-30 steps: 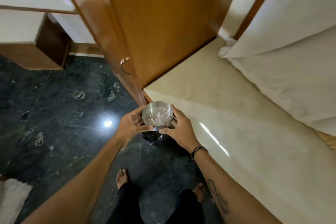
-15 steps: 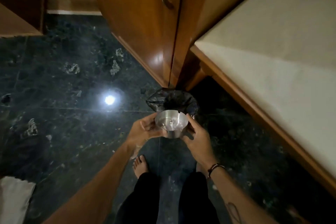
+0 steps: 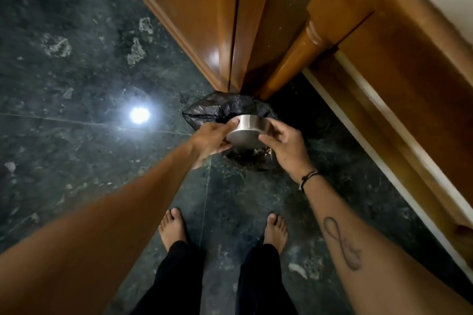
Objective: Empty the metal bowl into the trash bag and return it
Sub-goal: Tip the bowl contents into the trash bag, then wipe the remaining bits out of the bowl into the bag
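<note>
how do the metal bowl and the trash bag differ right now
The metal bowl is shiny, rigid and smooth; the trash bag is black, soft and crinkled. The bowl is held off the floor, tipped so its base faces the camera, by the left hand and right hand; the bag sits on the floor beneath. Neither is flat.

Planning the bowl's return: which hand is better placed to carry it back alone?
Probably the left hand: it wraps further around the upturned metal bowl; the right hand touches mainly with fingertips.

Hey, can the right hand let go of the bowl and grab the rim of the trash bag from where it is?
Probably yes: the right hand sits directly over the trash bag, nothing between, while the left hand also grips the metal bowl.
</note>
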